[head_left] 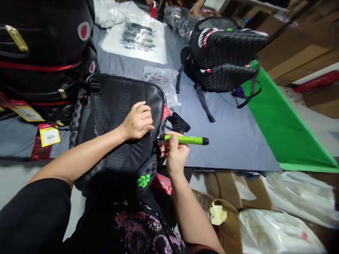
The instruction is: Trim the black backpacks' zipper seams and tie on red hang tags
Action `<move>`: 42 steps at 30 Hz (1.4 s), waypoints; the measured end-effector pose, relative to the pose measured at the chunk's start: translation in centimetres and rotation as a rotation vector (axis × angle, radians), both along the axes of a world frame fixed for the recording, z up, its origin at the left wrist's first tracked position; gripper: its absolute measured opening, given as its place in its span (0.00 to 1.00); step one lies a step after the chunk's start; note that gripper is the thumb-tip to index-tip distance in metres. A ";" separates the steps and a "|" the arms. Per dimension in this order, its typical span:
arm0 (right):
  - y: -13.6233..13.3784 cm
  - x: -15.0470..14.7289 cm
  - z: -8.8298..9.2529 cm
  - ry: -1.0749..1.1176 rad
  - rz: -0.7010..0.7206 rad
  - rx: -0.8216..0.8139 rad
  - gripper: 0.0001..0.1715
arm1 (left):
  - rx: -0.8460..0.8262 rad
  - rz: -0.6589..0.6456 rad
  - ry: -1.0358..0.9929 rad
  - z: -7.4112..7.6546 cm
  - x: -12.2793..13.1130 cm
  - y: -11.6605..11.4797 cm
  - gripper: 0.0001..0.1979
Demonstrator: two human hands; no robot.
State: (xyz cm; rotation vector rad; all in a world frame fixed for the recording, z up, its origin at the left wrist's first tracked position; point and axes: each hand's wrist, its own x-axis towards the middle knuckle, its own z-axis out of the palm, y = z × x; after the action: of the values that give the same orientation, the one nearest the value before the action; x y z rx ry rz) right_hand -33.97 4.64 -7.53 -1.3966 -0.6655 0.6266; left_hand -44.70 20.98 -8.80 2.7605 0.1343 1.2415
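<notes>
A black backpack [106, 106] lies with its padded, perforated back panel facing up at the table's near edge. On that panel rests my left hand [139, 121], its fingers curled closed; whatever they may grip is hidden. My right hand [177, 155] is closed around a bright green marker [194, 140] with a black end pointing right. The marker's other end meets the backpack's right edge, beside a checkered strap. Another strap end [180, 123] sticks out just beyond. Green printed marks [143, 180] show on a lower checkered strap.
Stacked black backpacks [39, 49] with yellow-and-red tags [49, 135] stand at left. Shark-mouth backpacks [225, 53] are piled at far right, next to a green panel [286, 123]. Plastic packets [161, 83] lie behind. Another person's hand [197, 7] shows at the top. Cartons [225, 190] stand below right.
</notes>
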 end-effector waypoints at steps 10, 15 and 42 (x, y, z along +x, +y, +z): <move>1.3 -2.1 -1.9 -0.382 -0.105 -0.068 0.16 | 0.022 -0.042 -0.209 -1.2 -0.3 0.3 0.30; 1.4 -2.0 -2.2 -0.495 -0.093 -0.119 0.14 | 0.001 -0.050 -0.206 -2.0 -0.1 0.6 0.30; 2.1 -1.4 -2.2 -0.451 -0.057 -0.147 0.15 | -0.059 -0.021 -0.115 -2.8 0.1 1.0 0.35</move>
State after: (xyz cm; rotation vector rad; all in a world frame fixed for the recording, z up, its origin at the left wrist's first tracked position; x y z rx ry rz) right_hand -35.37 6.70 -9.73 -1.7088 -0.9456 0.3174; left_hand -44.59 21.97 -11.59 2.6260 0.1290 1.3642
